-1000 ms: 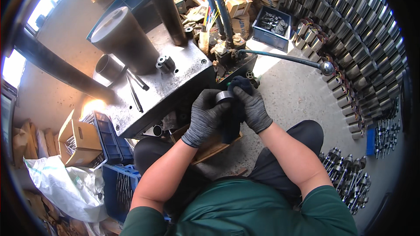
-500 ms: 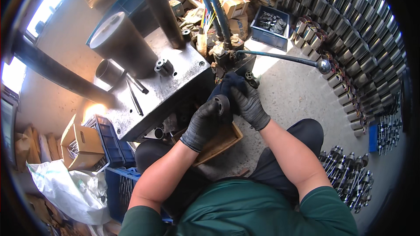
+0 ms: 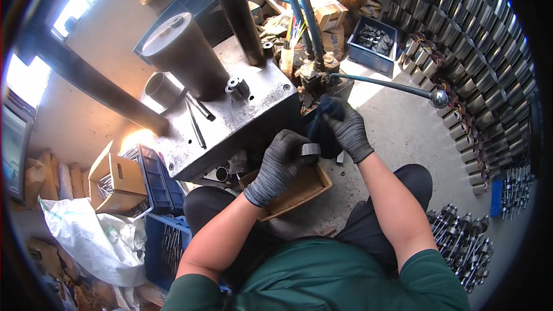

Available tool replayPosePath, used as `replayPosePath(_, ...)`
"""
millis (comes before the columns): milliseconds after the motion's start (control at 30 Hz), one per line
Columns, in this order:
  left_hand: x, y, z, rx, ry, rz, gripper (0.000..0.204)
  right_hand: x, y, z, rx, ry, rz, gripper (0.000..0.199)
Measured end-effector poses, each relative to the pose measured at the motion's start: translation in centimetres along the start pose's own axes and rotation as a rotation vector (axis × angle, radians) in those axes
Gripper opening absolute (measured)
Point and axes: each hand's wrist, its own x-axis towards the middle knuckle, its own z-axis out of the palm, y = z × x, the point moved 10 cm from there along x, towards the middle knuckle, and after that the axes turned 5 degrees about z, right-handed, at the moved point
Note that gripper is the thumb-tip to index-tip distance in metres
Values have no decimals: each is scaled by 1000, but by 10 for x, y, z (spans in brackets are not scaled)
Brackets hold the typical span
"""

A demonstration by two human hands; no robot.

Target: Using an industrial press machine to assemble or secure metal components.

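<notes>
Both my hands wear dark grey knit gloves. My left hand (image 3: 280, 164) pinches a short metal ring (image 3: 311, 149) between thumb and fingers, just above a small wooden box (image 3: 299, 191) on my lap. My right hand (image 3: 344, 128) is closed around a dark cylindrical part (image 3: 322, 136) that the ring touches at its lower end. Both hands work right beside the edge of a steel machine table (image 3: 242, 121).
A grey drum (image 3: 183, 55), a metal tube (image 3: 161, 89) and a small fitting (image 3: 237, 88) sit on the steel table. A lever with a ball knob (image 3: 440, 98) juts right. Rows of metal cylinders (image 3: 489, 69) line the floor; blue crates (image 3: 164, 236) and a cardboard box (image 3: 115, 181) stand left.
Both hands shifted slightly up toward the machine, then came back down a little; the ring now sits at the lower end of the dark part.
</notes>
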Motion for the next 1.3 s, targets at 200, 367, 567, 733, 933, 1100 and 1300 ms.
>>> replayPosePath(200,-15,1,-18,277,47,21,30,1,-38,-16,-116,216,-436,63)
replayPosePath(367,-38,-30,-45,292,125,-70,26,10,8,3,-701,111,-135,57)
replayPosePath(567,-39,-20,-81,490,186,-81,28,5,-11,17,-377,-115,-175,41)
replayPosePath(733,-19,-30,-156,454,378,-303,35,-11,-26,39,-430,-293,-194,38)
replayPosePath(933,-11,-25,-202,638,332,-256,40,-31,-35,53,-606,-400,-305,43)
replayPosePath(1100,-35,-37,-237,408,535,-284,30,-45,-33,61,-657,-494,-332,43)
replayPosePath(1300,-17,-39,-204,554,320,-232,28,-63,-21,78,-733,-636,-346,43)
